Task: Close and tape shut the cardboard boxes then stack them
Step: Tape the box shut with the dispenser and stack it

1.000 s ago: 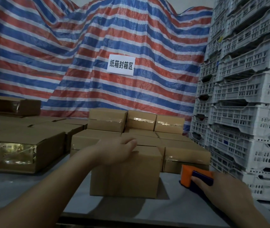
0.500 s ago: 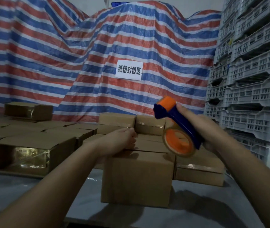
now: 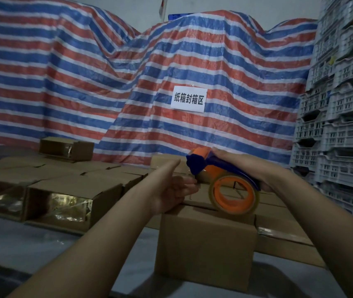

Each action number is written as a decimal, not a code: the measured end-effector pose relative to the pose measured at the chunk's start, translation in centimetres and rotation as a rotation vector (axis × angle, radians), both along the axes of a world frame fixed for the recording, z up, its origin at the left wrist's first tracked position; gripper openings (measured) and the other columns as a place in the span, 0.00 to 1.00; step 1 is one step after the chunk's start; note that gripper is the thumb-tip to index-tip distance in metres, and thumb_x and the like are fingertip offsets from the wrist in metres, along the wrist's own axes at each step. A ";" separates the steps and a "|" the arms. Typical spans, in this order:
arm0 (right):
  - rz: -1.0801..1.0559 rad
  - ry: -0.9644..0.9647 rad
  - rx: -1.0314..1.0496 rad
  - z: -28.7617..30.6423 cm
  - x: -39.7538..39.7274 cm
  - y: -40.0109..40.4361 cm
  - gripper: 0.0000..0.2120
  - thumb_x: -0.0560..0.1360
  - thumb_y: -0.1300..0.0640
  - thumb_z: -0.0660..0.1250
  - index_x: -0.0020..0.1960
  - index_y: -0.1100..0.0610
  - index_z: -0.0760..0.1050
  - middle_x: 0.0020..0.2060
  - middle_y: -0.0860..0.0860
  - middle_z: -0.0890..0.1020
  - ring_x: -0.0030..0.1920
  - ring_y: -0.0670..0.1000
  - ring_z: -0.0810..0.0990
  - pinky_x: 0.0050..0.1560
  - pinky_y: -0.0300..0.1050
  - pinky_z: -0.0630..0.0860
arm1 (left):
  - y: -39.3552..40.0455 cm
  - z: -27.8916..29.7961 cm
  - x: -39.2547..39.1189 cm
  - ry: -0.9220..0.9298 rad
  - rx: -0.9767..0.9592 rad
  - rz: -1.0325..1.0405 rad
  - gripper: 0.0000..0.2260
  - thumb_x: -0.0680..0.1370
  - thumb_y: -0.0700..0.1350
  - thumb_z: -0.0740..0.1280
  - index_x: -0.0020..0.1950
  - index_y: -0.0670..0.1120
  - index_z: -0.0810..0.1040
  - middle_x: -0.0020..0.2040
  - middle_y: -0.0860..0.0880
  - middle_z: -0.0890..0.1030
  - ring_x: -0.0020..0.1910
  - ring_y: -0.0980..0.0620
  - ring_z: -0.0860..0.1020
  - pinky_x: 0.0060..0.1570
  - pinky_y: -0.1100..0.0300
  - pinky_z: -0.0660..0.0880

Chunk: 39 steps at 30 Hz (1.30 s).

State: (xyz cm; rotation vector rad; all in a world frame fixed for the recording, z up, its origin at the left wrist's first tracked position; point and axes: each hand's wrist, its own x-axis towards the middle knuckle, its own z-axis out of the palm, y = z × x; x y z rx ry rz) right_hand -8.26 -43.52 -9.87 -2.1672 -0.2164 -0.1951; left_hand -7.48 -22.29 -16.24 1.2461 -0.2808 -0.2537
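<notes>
We are facing the plain brown cardboard box (image 3: 205,248), standing at the grey table's (image 3: 21,244) near edge, taped boxes (image 3: 59,201) crowding behind. Right hand (image 3: 246,168) is gripping the orange-and-blue tape dispenser (image 3: 225,183) just above the lid; left hand (image 3: 171,188) is hovering open beside its nose, nearer the far edge.

R hand (image 3: 244,168) holding tape dispenser (image 3: 225,181) over box (image 3: 205,244), L hand (image 3: 171,190) open
</notes>
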 end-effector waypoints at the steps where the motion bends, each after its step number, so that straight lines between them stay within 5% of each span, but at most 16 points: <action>1: 0.004 -0.005 -0.020 0.1 0.0 0.1 0.36 0.62 0.27 0.68 0.55 0.56 0.81 0.43 0.54 0.88 0.37 0.49 0.85 0.41 0.39 0.80 | -0.1 0.0 0.0 0.007 -0.021 0.003 0.14 0.80 0.55 0.64 0.46 0.46 0.81 0.41 0.44 0.86 0.48 0.45 0.85 0.67 0.50 0.67; 7: -0.024 -0.034 -0.127 0.3 0.4 0.6 0.36 0.65 0.25 0.66 0.56 0.55 0.80 0.43 0.54 0.87 0.39 0.51 0.85 0.48 0.43 0.80 | 0.1 0.2 0.5 0.079 -0.126 -0.028 0.10 0.75 0.46 0.72 0.52 0.42 0.82 0.40 0.46 0.86 0.42 0.48 0.86 0.47 0.57 0.73; 11: -0.057 -0.038 -0.188 0.5 0.5 0.8 0.40 0.61 0.22 0.64 0.55 0.55 0.80 0.42 0.53 0.88 0.39 0.50 0.85 0.48 0.44 0.80 | 0.3 -0.1 0.8 0.109 -0.135 -0.017 0.05 0.77 0.41 0.67 0.50 0.41 0.80 0.40 0.45 0.86 0.49 0.50 0.81 0.55 0.54 0.73; 15: -0.078 -0.043 -0.229 0.9 0.5 0.8 0.37 0.65 0.23 0.61 0.54 0.54 0.80 0.39 0.50 0.87 0.37 0.48 0.85 0.42 0.40 0.79 | -0.5 -0.5 0.8 0.028 -0.025 0.127 0.04 0.80 0.39 0.64 0.49 0.41 0.78 0.33 0.48 0.82 0.39 0.53 0.79 0.53 0.53 0.77; 19: -0.068 0.089 -0.256 2.0 -0.2 -0.4 0.29 0.73 0.30 0.64 0.54 0.56 0.79 0.36 0.50 0.87 0.31 0.45 0.84 0.29 0.33 0.76 | -1.3 -0.9 0.7 -0.005 0.035 0.249 0.05 0.82 0.38 0.61 0.47 0.42 0.74 0.46 0.46 0.78 0.46 0.52 0.77 0.57 0.52 0.77; 22: -0.059 0.201 -0.202 2.6 -0.6 -2.8 0.36 0.64 0.31 0.70 0.57 0.59 0.78 0.37 0.54 0.86 0.31 0.47 0.83 0.30 0.37 0.78 | -1.4 -1.2 1.0 0.057 -0.028 0.273 0.05 0.83 0.37 0.57 0.53 0.39 0.73 0.47 0.44 0.77 0.46 0.48 0.78 0.56 0.52 0.77; 26: -0.034 0.248 -0.119 2.2 -0.6 -3.8 0.34 0.66 0.35 0.71 0.59 0.61 0.77 0.35 0.54 0.85 0.29 0.48 0.82 0.30 0.38 0.77 | -1.9 -1.5 1.0 0.084 -0.198 0.297 0.15 0.83 0.36 0.55 0.70 0.38 0.67 0.55 0.41 0.77 0.52 0.45 0.79 0.63 0.49 0.75; 30: -0.034 0.118 -0.279 1.9 -0.1 -2.7 0.25 0.73 0.34 0.66 0.54 0.55 0.78 0.33 0.51 0.85 0.29 0.45 0.82 0.31 0.33 0.75 | -1.5 -1.9 1.5 0.084 -0.309 0.351 0.14 0.82 0.36 0.57 0.67 0.36 0.69 0.46 0.40 0.77 0.46 0.49 0.78 0.55 0.52 0.78; 34: -0.001 0.180 -0.363 2.3 -0.1 -1.6 0.22 0.75 0.34 0.63 0.50 0.52 0.77 0.31 0.48 0.84 0.28 0.43 0.81 0.30 0.33 0.75 | 0.7 -3.3 1.8 -0.152 0.222 0.567 0.09 0.78 0.51 0.68 0.46 0.46 0.79 0.43 0.48 0.79 0.43 0.52 0.76 0.37 0.60 0.70; 39: -0.080 0.187 -0.637 2.6 1.1 0.7 0.21 0.76 0.32 0.63 0.52 0.49 0.76 0.32 0.45 0.85 0.31 0.43 0.82 0.38 0.38 0.77 | 2.4 -4.9 1.5 -0.179 0.348 0.555 0.10 0.78 0.51 0.68 0.42 0.45 0.81 0.44 0.46 0.81 0.41 0.51 0.76 0.35 0.60 0.68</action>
